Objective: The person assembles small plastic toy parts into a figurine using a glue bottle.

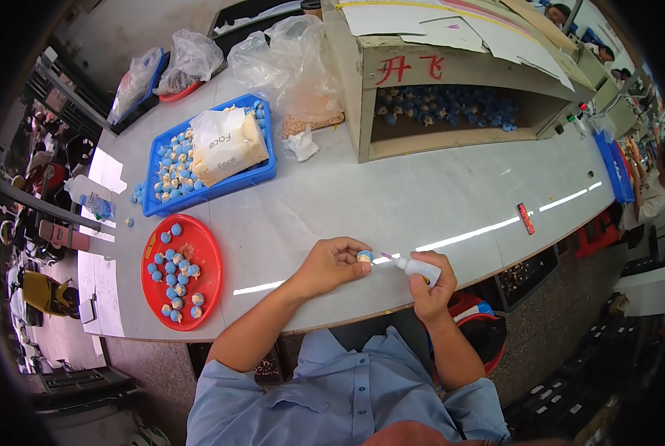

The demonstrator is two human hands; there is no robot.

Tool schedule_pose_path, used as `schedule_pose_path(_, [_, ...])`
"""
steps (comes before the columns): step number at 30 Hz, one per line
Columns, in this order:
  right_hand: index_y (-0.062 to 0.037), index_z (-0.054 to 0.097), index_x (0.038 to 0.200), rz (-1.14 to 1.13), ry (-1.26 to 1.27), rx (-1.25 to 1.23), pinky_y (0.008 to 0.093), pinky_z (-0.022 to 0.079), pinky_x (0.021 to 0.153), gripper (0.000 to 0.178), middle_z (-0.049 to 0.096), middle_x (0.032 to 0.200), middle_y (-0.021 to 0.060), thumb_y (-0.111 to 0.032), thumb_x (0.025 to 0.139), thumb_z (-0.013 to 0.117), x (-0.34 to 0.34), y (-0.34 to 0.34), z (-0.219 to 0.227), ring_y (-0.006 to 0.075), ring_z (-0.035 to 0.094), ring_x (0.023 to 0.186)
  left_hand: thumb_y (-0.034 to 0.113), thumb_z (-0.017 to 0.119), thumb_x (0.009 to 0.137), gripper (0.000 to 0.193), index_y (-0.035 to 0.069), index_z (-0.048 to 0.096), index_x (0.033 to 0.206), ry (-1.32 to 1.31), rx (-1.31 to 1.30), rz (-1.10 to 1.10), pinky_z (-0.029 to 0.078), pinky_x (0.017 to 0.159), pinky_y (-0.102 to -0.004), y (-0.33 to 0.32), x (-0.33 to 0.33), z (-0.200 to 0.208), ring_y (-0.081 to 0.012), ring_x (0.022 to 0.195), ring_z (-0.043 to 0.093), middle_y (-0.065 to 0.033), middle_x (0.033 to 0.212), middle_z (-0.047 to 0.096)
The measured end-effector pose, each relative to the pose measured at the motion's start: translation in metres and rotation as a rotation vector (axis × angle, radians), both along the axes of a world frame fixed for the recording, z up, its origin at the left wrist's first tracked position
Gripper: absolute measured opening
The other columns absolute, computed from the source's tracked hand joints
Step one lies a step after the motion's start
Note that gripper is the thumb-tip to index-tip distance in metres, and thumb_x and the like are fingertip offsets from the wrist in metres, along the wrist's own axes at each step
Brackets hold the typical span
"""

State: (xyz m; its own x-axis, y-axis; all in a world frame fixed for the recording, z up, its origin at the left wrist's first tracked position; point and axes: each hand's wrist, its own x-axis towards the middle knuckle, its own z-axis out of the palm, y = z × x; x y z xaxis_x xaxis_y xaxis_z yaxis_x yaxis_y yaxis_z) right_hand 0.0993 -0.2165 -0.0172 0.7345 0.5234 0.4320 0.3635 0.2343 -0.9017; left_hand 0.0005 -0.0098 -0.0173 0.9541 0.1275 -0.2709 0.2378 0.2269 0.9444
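Note:
Between the thumb and fingers of my left hand (332, 265) is a small blue and cream doll head (364, 256). My right hand (432, 286) grips a white squeeze bottle (422, 270), tilted so that its thin nozzle (389, 256) points left at the doll head, with a small gap between them. Both hands are above the front part of the table. On my left a red round plate (212, 256) carries several similar blue and cream heads (171, 279).
Behind the plate stands a blue tray (221, 192) of more heads, with a tissue pack (227, 149) on top. A cabinet (364, 104) holds blue pieces (451, 108). A red marker-like stick (526, 218), crumpled tissue (301, 144) and plastic bags (292, 67) lie on the table (310, 193).

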Motion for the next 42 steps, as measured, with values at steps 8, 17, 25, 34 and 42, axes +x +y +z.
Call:
schedule_pose_path(8, [0.0024,0.061,0.102,-0.066,-0.204,-0.034,0.0293,0.047,0.061,0.026,0.065,0.082,0.0144,-0.006,0.078,0.064,-0.004,0.010,0.000,0.0207,0.059,0.066,0.013,0.076,0.084,0.036,-0.007,0.062,0.111,0.044,0.080,-0.054,0.051,0.070,-0.0212,-0.001,0.000,0.010,-0.0090,0.080,0.063,-0.0084,0.092,0.068])
schedule_pose_path(17, [0.0009,0.063,0.096,-0.058,-0.328,-0.087,0.0347,0.044,0.058,0.023,0.066,0.077,0.0139,-0.012,0.077,0.067,-0.005,0.014,0.000,0.0268,0.057,0.061,0.013,0.075,0.084,0.036,-0.007,0.064,0.112,0.057,0.063,-0.121,0.051,0.070,-0.0215,0.002,0.000,0.014,-0.0087,0.080,0.063,-0.0090,0.091,0.069])
schedule_pose_path(25, [0.0004,0.063,0.096,-0.027,-0.350,-0.123,0.0349,0.044,0.059,0.023,0.067,0.079,0.0136,-0.012,0.077,0.067,-0.003,0.015,0.001,0.0270,0.058,0.062,0.014,0.075,0.085,0.035,-0.006,0.064,0.112,0.065,0.077,-0.130,0.051,0.070,-0.0216,0.002,0.000,0.012,-0.0086,0.080,0.064,-0.0091,0.090,0.069])
schedule_pose_path(34, [0.0002,0.064,0.097,-0.016,-0.305,-0.137,0.0345,0.045,0.060,0.023,0.067,0.081,0.0130,-0.010,0.077,0.067,-0.003,0.015,0.001,0.0265,0.059,0.063,0.015,0.075,0.085,0.035,-0.006,0.065,0.111,0.059,0.098,-0.147,0.050,0.069,-0.0208,0.003,0.000,0.010,-0.0072,0.078,0.063,-0.0068,0.089,0.069])
schedule_pose_path(42, [0.0004,0.064,0.096,-0.020,-0.248,-0.139,0.0344,0.045,0.059,0.021,0.067,0.080,0.0125,-0.010,0.078,0.067,-0.003,0.014,0.000,0.0259,0.058,0.062,0.014,0.074,0.085,0.032,-0.005,0.066,0.109,0.076,0.094,-0.147,0.050,0.068,-0.0203,0.002,0.001,0.014,-0.0062,0.078,0.062,-0.0054,0.088,0.068])
